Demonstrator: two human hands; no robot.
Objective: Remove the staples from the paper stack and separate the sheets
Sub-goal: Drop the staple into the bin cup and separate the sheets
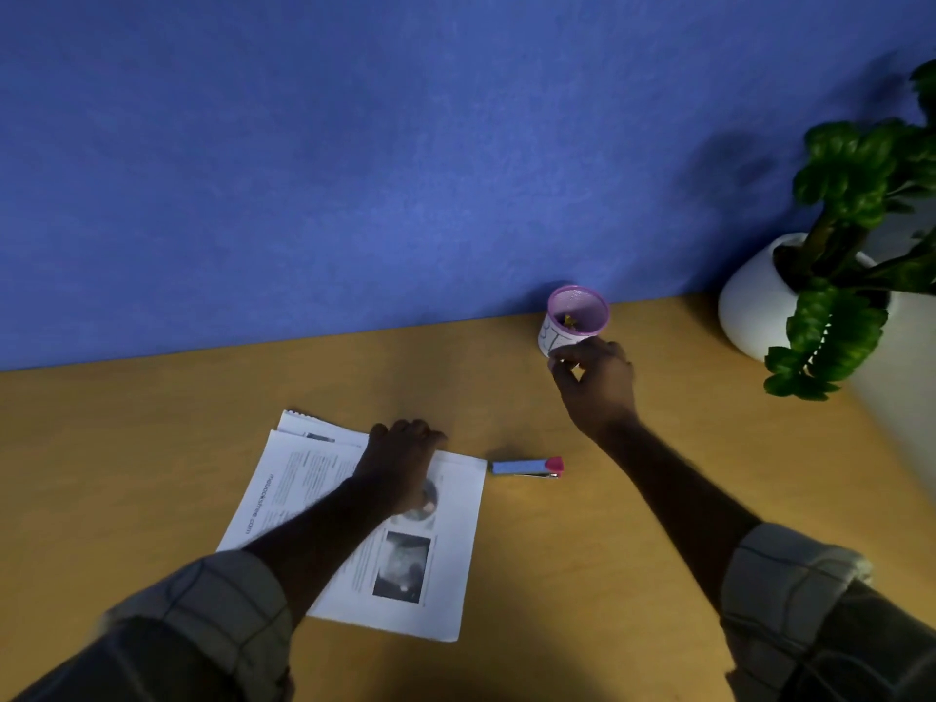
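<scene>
Blue wall (354,169) behind wooden desk (126,448), potted plant (841,255) at rt.

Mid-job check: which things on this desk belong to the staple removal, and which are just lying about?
Part of the job:
- paper stack, pressed flat by the left hand
- blue and pink staple tool beside the stack
- pink mesh cup with small bits inside, right hand pinched at its near side

Lying about:
- potted plant in a white pot, by the blue wall

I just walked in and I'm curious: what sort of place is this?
Probably an office or study desk. A wooden desk stands against a blue wall, with printed paper sheets, a small stapler, a pink mesh cup and a potted plant.
</scene>
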